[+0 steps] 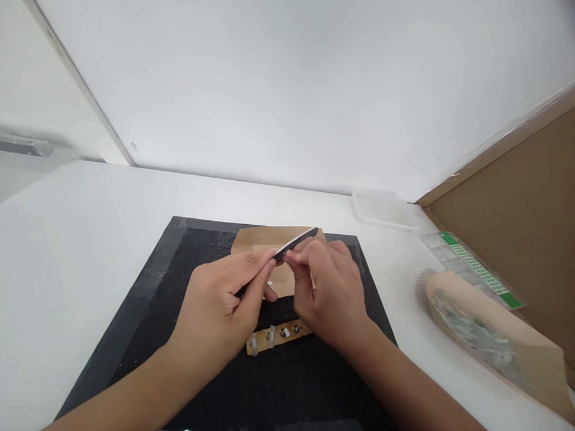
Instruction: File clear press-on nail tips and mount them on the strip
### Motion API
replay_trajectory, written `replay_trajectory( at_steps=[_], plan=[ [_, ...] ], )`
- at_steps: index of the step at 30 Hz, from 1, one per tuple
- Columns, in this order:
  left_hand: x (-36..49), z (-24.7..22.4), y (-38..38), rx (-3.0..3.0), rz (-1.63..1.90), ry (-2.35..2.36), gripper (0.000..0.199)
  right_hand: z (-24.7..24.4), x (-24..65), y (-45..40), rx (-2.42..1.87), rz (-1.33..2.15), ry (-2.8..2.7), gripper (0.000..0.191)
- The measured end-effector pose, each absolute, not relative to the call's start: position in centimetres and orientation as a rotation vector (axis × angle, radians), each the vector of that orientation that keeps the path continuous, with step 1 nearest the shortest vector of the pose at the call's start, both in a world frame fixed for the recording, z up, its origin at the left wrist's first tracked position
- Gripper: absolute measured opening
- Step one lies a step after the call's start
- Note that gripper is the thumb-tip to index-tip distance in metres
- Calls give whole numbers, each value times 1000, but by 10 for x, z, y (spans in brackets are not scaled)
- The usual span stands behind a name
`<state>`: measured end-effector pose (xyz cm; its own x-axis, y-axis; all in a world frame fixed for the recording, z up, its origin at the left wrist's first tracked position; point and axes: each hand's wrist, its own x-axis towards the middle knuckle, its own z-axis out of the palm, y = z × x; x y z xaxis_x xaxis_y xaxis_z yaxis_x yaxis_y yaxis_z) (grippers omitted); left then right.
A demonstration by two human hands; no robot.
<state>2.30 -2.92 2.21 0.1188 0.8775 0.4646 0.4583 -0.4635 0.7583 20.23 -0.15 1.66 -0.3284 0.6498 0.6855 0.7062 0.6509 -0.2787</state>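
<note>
A white wall point(274, 81) stands at the far side of the white tabletop point(46, 281), with a brown cardboard panel point(532, 169) on the right. A black mat point(213, 390) covers the middle of the tabletop. At the right, a brown paper pouch point(484, 297) gapes open around a heap of clear pieces point(477, 338). Just beyond it lies a clear sheet with a green-edged label point(478, 268), and farther off sits a shallow clear tray point(385, 210). On the mat, the person's left hand point(222, 295) grips a slim dark file point(296, 244) with a pale edge, its free end slanting up toward the far right. The right hand point(332, 287) is closed, thumb and fingertips brought together right at the file; whatever is between them is hidden. Brown paper point(253, 239) lies behind the hands. Nearer, a narrow yellowish strip point(277, 340) rests on the mat, two small clear tabs point(271, 336) standing on its left half.
</note>
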Motion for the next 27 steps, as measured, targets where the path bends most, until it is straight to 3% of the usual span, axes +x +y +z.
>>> replay_trajectory(
  at_steps=[27],
  plan=[
    [23, 28, -33, 2138, 1378, 1309, 22, 23, 203, -3, -1111, 131, -1998, 20]
  ],
)
